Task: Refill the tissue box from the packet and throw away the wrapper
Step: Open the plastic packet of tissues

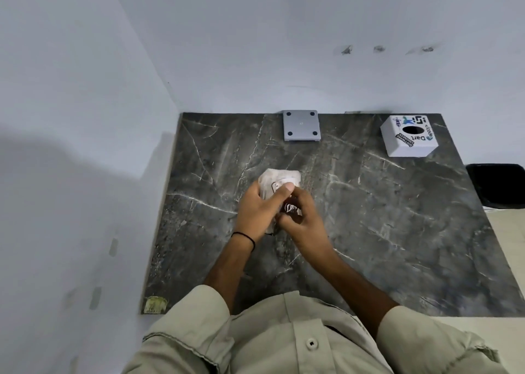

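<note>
A small tissue packet (279,179) in clear wrapper with white tissues inside is held over the middle of the dark marble table (369,231). My left hand (258,209) grips its left side, thumb across the front. My right hand (302,217) pinches the packet's near end, where a dark printed part of the wrapper shows. A white cube tissue box (409,136) with stickers and a round black opening on top stands at the table's far right corner, well away from both hands.
A grey square plate (301,125) with four dark dots lies at the table's back edge. A black bin (500,186) sits off the table's right side. Grey walls close in the left and back.
</note>
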